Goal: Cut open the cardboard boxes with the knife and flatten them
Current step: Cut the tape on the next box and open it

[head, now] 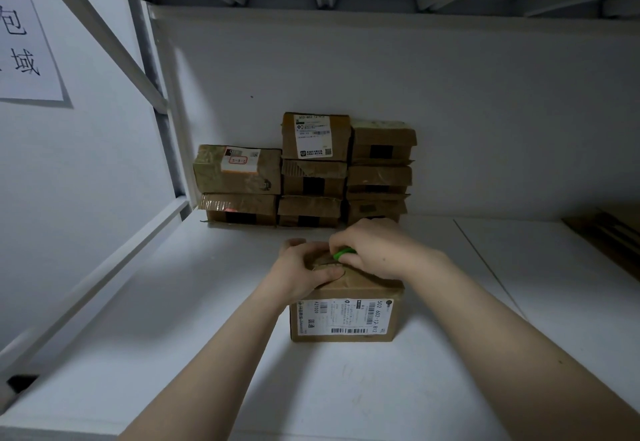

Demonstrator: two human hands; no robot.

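cardboard box (363,286) at the middle of the shelf (173,302), near-face label (344,316) reading "502 602-12 812" and "a21009". gripped at its top far-left corner by left hand (304,267). green knife (343,253) clenched in right hand (377,250), on the box top. along the shelf's back edge, stacked boxes (308,170), one stickered "s-3-5", contents hidden.

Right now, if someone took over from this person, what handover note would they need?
Hands: left grip holds the front box by its top; right grip grips the green knife on that top. Behind, stacked boxes stand at the back of the shelf. Done: nothing visibly flattened; front box looks closed. Left: cut it, flatten it, then the stack.
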